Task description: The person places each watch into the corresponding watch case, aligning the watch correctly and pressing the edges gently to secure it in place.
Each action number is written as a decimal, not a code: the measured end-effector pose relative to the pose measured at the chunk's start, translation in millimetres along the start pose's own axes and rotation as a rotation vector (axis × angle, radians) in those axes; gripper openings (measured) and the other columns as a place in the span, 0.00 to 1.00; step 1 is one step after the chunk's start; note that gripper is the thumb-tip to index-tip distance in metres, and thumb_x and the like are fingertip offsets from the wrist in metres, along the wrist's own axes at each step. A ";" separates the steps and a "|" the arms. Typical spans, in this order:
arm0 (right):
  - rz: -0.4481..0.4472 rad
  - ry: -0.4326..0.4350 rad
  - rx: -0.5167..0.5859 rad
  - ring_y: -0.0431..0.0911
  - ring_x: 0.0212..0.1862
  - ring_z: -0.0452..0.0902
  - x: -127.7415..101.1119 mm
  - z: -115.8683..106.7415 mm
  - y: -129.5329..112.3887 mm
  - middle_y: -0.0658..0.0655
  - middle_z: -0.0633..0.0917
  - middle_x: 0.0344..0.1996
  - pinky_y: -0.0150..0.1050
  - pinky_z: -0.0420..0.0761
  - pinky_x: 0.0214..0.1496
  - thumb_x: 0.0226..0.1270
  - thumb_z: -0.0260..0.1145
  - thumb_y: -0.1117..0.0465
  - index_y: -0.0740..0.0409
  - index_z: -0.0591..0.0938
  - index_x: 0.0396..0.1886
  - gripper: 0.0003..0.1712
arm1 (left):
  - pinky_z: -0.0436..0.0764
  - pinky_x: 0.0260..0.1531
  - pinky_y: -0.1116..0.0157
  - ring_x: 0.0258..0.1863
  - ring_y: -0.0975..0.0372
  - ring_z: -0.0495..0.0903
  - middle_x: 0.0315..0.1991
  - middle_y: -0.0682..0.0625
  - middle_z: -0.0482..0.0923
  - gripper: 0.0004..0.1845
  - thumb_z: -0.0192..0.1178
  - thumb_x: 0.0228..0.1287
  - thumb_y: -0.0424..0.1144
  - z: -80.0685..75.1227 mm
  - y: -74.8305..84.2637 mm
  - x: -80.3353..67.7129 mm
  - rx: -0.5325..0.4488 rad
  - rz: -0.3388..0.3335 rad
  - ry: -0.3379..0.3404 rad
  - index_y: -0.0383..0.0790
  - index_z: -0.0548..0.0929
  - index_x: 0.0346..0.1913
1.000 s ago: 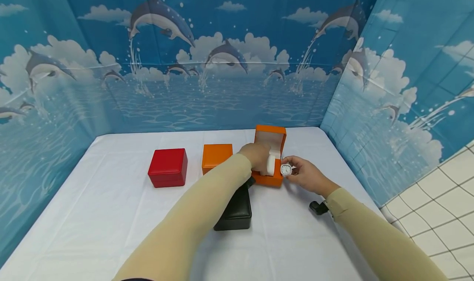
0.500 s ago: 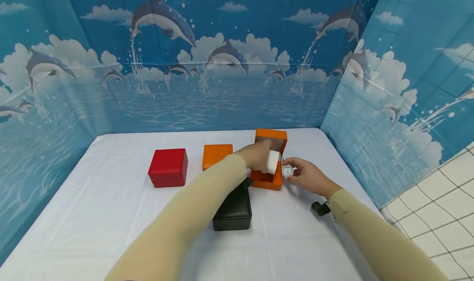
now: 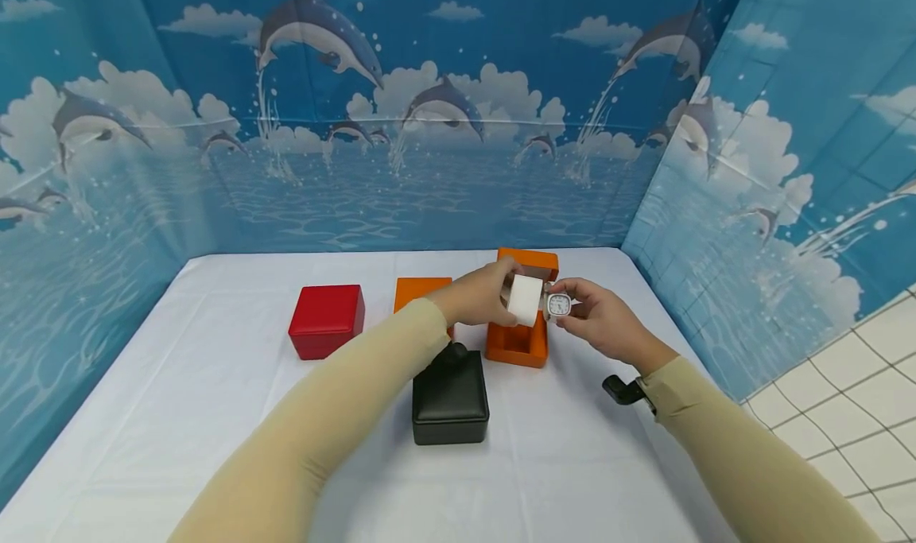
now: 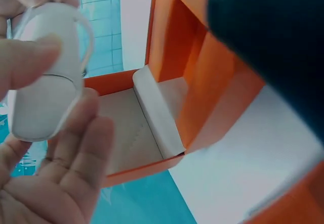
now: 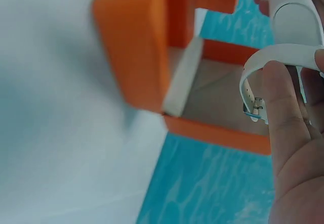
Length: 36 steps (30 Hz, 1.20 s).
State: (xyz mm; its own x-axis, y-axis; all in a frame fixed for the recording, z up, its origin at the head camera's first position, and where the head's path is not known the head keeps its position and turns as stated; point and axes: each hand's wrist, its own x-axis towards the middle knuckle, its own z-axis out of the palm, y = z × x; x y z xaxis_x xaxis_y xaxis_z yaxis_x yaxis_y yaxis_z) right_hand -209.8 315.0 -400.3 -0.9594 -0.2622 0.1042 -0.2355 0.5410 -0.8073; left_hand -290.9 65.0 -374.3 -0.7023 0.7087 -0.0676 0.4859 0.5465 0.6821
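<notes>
In the head view, my left hand (image 3: 475, 295) grips a white watch cushion (image 3: 525, 300) above the open orange watch box (image 3: 517, 351). The left wrist view has the thumb and fingers around this cushion (image 4: 43, 107). My right hand (image 3: 611, 324) pinches a wristwatch (image 3: 558, 305) with a squarish white dial, close beside the cushion. Its white strap (image 5: 283, 55) curves loosely in the right wrist view, buckle hanging down. Whether strap and cushion touch is unclear. The box's lid (image 3: 537, 260) stands raised, and its orange base compartment holds no cushion.
A black box (image 3: 451, 404) sits in front of the open box, under my left forearm. A second orange box (image 3: 421, 290), partly hidden by my left arm, and a red box (image 3: 327, 320) stand to the left. A white cloth covers the table (image 3: 215, 416); dolphin-print curtains surround it.
My left hand has lifted the cushion up out of the orange box and turned its broad white face toward me. My right hand has raised the wristwatch slightly beside it.
</notes>
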 end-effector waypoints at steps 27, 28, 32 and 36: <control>0.006 -0.035 0.026 0.59 0.60 0.82 8.4 14.7 -40.9 0.66 0.76 0.71 0.34 0.87 0.58 0.78 0.64 0.66 0.57 0.63 0.83 0.38 | 0.87 0.46 0.68 0.51 0.51 0.83 0.64 0.47 0.70 0.44 0.76 0.65 0.39 -5.4 -9.0 -32.3 -0.112 0.104 0.116 0.43 0.62 0.77; 0.004 -0.043 0.045 0.59 0.61 0.81 8.5 14.7 -40.8 0.66 0.75 0.72 0.33 0.86 0.58 0.79 0.63 0.66 0.57 0.62 0.84 0.38 | 0.87 0.46 0.68 0.52 0.50 0.83 0.65 0.47 0.70 0.44 0.75 0.65 0.39 -5.1 -9.5 -33.2 -0.112 0.107 0.123 0.43 0.62 0.78; -0.010 -0.088 0.124 0.61 0.69 0.76 9.9 14.3 -40.3 0.65 0.68 0.79 0.31 0.83 0.62 0.80 0.62 0.66 0.58 0.55 0.85 0.41 | 0.87 0.47 0.67 0.53 0.50 0.84 0.66 0.48 0.69 0.43 0.75 0.65 0.39 -3.3 -12.0 -35.1 -0.119 0.127 0.150 0.44 0.62 0.77; -0.011 -0.128 0.166 0.63 0.73 0.72 11.3 14.2 -41.8 0.66 0.63 0.81 0.31 0.83 0.63 0.81 0.60 0.67 0.59 0.48 0.87 0.44 | 0.87 0.47 0.68 0.50 0.58 0.84 0.65 0.49 0.70 0.41 0.75 0.65 0.38 -2.5 -13.4 -36.4 -0.125 0.144 0.178 0.45 0.64 0.76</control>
State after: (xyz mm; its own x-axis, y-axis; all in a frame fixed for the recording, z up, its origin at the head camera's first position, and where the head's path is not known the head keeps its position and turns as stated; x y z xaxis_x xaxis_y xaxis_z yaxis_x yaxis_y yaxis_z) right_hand -208.6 278.1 -373.6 -0.9270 -0.3721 0.0475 -0.2068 0.4012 -0.8923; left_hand -273.2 30.8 -379.2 -0.7164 0.6795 0.1583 0.5272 0.3786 0.7607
